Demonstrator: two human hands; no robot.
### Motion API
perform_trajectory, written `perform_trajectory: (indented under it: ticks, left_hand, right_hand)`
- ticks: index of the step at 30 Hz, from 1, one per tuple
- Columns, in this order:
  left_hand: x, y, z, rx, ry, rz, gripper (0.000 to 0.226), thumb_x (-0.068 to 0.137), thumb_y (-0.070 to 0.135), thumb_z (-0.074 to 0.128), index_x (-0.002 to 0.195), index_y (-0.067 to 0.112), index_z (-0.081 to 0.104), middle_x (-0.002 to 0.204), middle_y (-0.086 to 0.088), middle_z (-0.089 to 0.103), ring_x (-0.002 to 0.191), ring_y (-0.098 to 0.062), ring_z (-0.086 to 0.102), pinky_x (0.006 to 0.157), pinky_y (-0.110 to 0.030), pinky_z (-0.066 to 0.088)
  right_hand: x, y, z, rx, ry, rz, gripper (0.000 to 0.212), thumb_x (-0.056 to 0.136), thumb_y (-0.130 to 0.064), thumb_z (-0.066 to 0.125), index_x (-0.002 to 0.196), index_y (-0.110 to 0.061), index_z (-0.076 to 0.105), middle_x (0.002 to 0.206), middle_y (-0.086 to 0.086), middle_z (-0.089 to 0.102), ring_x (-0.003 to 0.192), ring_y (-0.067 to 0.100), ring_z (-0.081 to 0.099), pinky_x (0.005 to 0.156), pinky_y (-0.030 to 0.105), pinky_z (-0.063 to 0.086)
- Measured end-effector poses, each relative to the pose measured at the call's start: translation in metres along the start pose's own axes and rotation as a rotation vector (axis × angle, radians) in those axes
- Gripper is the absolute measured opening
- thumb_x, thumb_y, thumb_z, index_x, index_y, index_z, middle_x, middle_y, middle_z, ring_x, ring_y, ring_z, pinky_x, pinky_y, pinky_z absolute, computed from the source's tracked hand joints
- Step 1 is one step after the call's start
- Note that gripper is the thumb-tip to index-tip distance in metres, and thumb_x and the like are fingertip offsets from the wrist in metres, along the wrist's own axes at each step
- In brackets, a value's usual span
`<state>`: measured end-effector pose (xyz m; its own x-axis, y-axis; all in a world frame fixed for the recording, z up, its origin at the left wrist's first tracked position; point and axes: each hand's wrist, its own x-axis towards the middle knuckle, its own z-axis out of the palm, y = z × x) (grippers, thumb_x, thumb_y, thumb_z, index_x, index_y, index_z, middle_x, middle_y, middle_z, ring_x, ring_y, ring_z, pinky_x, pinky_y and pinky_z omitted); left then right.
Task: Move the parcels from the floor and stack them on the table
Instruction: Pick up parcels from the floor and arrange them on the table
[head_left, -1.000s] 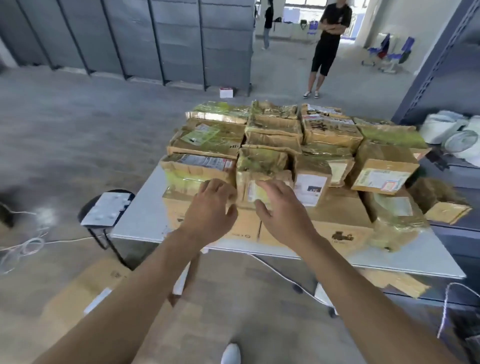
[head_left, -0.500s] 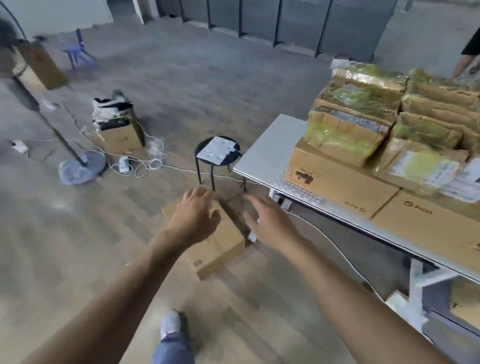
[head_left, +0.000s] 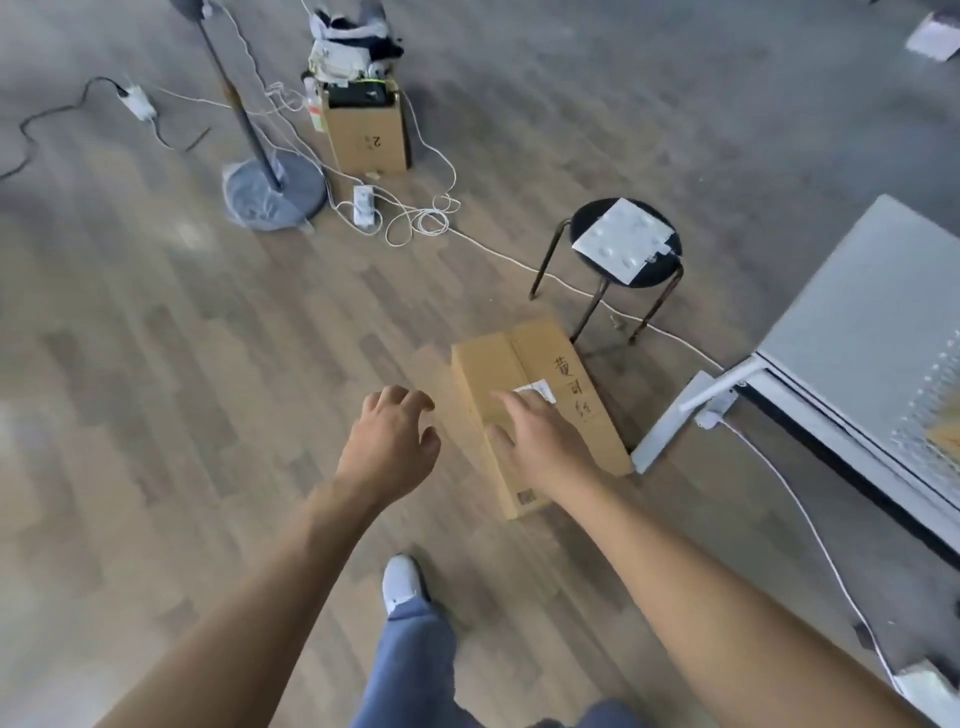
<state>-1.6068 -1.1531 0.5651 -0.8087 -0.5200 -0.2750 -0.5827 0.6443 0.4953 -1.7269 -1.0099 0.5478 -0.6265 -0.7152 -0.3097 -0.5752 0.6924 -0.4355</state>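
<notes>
Your right grip (head_left: 540, 447) is open, fingers spread straight over the top of the parcel (head_left: 524, 358); whether they touch the cardboard cannot be told. Your left grip (head_left: 389, 447) hangs just left of the parcel with fingers loosely curled, holding nothing. The parcel lies flat on the wooden floor (head_left: 208, 389), a white label and handwritten characters on its top face. Its far right corner sits just beside the white leg of the surface (head_left: 857, 322). Near it, further out, stands a black stool (head_left: 662, 270) carrying a white sheet (head_left: 621, 241). A white cable (head_left: 519, 262) runs past the stool toward a fan base (head_left: 275, 192) and a box (head_left: 366, 132) marked 2.
</notes>
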Motion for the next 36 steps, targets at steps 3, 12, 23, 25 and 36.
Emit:
perform_trajectory:
  ticks: [3, 12, 23, 25, 36]
  left_hand:
    - [0.032, -0.056, 0.008, -0.027, -0.033, -0.106, 0.035, 0.089, 0.02, 0.051, 0.124, 0.015, 0.055, 0.128, -0.008, 0.049, 0.123, -0.031, 0.041, 0.099, -0.039, 0.04]
    - [0.155, -0.233, 0.182, -0.147, -0.1, -0.477, 0.04, 0.091, 0.028, 0.053, 0.128, 0.014, 0.048, 0.124, -0.009, 0.05, 0.119, -0.029, 0.043, 0.095, -0.031, 0.034]
    - [0.312, -0.408, 0.489, -0.117, -0.17, -0.836, 0.102, 0.079, 0.056, 0.066, 0.148, 0.007, 0.009, 0.134, -0.015, 0.036, 0.123, -0.034, 0.039, 0.095, -0.04, 0.039]
    - [0.322, -0.426, 0.516, -0.122, -0.16, -0.892, 0.112, 0.076, 0.056, 0.07, 0.15, 0.01, 0.0, 0.134, -0.018, 0.033, 0.121, -0.036, 0.041, 0.094, -0.043, 0.041]
    - [0.293, -0.341, 0.419, -0.084, -0.055, -0.509, 0.107, 0.068, 0.035, 0.073, 0.149, 0.029, 0.003, 0.125, -0.01, 0.036, 0.112, -0.034, 0.042, 0.079, -0.039, 0.041]
  right_hand:
    - [0.056, -0.021, 0.044, 0.015, -0.092, 0.002, 0.039, 0.099, -0.034, 0.042, 0.135, -0.019, 0.044, 0.134, 0.005, 0.048, 0.116, 0.027, 0.051, 0.083, 0.037, 0.045]
    - [0.216, 0.017, 0.269, 0.027, -0.283, -0.093, 0.046, 0.101, -0.03, 0.039, 0.146, -0.018, 0.036, 0.148, 0.001, 0.038, 0.132, 0.021, 0.041, 0.103, 0.035, 0.038]
    - [0.34, 0.167, 0.527, 0.012, -0.383, -0.137, 0.047, 0.102, -0.027, 0.033, 0.149, -0.021, 0.031, 0.15, 0.001, 0.037, 0.132, 0.025, 0.041, 0.104, 0.039, 0.038]
    - [0.347, 0.182, 0.538, 0.023, -0.384, -0.142, 0.046, 0.103, -0.028, 0.034, 0.148, -0.022, 0.033, 0.149, -0.001, 0.037, 0.131, 0.023, 0.042, 0.103, 0.038, 0.039]
    - [0.323, 0.167, 0.434, 0.133, -0.274, -0.022, 0.046, 0.102, -0.033, 0.037, 0.147, -0.025, 0.032, 0.142, 0.004, 0.04, 0.124, 0.024, 0.048, 0.097, 0.038, 0.042]
